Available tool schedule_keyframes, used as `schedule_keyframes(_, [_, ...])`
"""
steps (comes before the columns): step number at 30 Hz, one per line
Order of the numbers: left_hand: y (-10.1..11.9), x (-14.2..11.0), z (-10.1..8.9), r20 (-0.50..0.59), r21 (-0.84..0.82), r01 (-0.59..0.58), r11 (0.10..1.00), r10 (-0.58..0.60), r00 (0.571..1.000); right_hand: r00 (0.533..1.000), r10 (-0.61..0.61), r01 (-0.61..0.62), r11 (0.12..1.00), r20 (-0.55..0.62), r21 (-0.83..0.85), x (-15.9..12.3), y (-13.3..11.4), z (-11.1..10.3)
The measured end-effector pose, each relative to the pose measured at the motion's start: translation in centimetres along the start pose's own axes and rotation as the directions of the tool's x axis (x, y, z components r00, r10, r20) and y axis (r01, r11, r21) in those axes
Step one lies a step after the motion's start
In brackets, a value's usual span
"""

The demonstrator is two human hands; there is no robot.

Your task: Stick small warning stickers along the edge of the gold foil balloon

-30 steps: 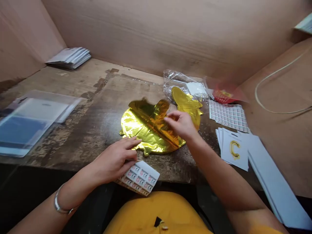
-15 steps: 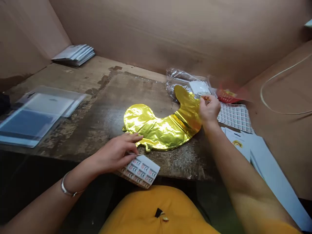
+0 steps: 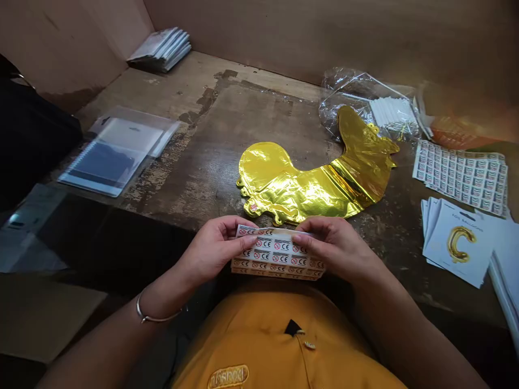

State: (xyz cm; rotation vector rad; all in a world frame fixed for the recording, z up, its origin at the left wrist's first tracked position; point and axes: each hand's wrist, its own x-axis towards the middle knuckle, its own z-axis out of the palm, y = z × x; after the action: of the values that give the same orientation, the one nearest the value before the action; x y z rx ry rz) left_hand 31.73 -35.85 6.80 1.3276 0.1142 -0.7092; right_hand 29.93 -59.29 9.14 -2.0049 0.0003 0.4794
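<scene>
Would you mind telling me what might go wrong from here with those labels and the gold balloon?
The sheet of CE labels, pinched between the left hand and the right hand, sits out past the table's edge, so a slip could drop it off the table. The gold foil balloon lies on worn, flaking wood that might scratch or snag the foil. Its lower edge is also close to the hands, so it could get creased.

The gold foil balloon [image 3: 300, 194] looks glossy and crinkled, the wooden workbench [image 3: 251, 129] rough and worn.
</scene>
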Motion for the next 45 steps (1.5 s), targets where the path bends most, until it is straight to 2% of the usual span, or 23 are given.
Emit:
schedule_keyframes(4, [-1.3, -0.1, 0.4, -0.019, -0.087, -0.011, 0.996, 0.009, 1.000, 0.996, 0.091, -0.092, 0.992, 0.020, 0.091, -0.4, 0.2, 0.1])
schedule_keyframes(10, [-1.8, -0.1, 0.8, -0.053, 0.069, -0.087, 0.994, 0.090, 0.994, 0.996, 0.072, -0.075, 0.996, 0.054, 0.046, -0.7, -0.2, 0.3])
schedule_keyframes(13, [-2.0, 0.0, 0.8, -0.049, 0.044, -0.085, 0.995, 0.088, 0.995, 0.995, 0.081, -0.083, 0.996, 0.052, 0.036, -0.6, -0.2, 0.1])
schedule_keyframes(16, [-2.1, 0.0, 0.8, 0.001, 0.011, -0.052, 0.999, 0.052, 0.999, 0.995, 0.084, -0.085, 0.996, 0.062, 0.017, -0.6, 0.2, -0.2])
schedule_keyframes(19, [-2.0, 0.0, 0.9, 0.030, 0.036, 0.001, 0.999, -0.002, 1.000, 0.995, 0.068, -0.062, 0.995, 0.079, -0.074, -0.8, 0.2, -0.4])
schedule_keyframes(21, [-1.9, -0.1, 1.1, 0.008, 0.052, 0.013, 0.999, -0.013, 1.000, 0.999, -0.048, 0.047, 0.970, 0.000, -0.239, -1.1, -0.3, -0.2])
schedule_keyframes(22, [-1.9, -0.2, 1.2, -0.005, 0.054, 0.010, 0.998, -0.010, 1.000, 0.987, -0.150, 0.120, 0.932, -0.063, -0.341, -1.2, -0.7, 0.0])
schedule_keyframes(24, [-1.8, -0.2, 1.5, -0.017, 0.050, 0.000, 0.999, 0.001, 1.000, 0.912, -0.377, 0.244, 0.815, -0.161, -0.526, -1.5, -1.6, 0.8])
schedule_keyframes(26, [-1.9, -0.2, 1.6, -0.015, 0.062, -0.026, 0.998, 0.027, 1.000, 0.846, -0.511, 0.326, 0.721, -0.151, -0.612, -1.5, -2.4, 1.9])
schedule_keyframes(29, [-1.9, -0.2, 1.6, -0.006, 0.111, -0.090, 0.990, 0.091, 0.996, 0.849, -0.523, 0.381, 0.709, -0.080, -0.593, -1.0, -2.7, 3.3])
schedule_keyframes(33, [-2.1, -0.3, 1.5, 0.018, 0.084, -0.109, 0.990, 0.108, 0.994, 0.855, -0.507, 0.367, 0.740, -0.109, -0.563, -0.4, -2.2, 4.0])
schedule_keyframes(37, [-2.4, -0.4, 1.4, 0.043, -0.014, -0.048, 0.999, 0.048, 0.998, 0.792, -0.593, 0.399, 0.682, -0.144, -0.613, -0.5, -1.7, 4.1])
schedule_keyframes(43, [-2.7, -0.4, 1.4, 0.048, -0.158, 0.004, 0.987, 0.003, 0.999, 0.666, -0.745, 0.458, 0.455, -0.045, -0.764, -0.8, -0.6, 4.4])
schedule_keyframes(45, [-2.8, -0.3, 1.4, 0.042, -0.177, 0.017, 0.984, -0.010, 0.999, 0.632, -0.775, 0.479, 0.410, -0.020, -0.776, -0.7, -0.2, 4.4])
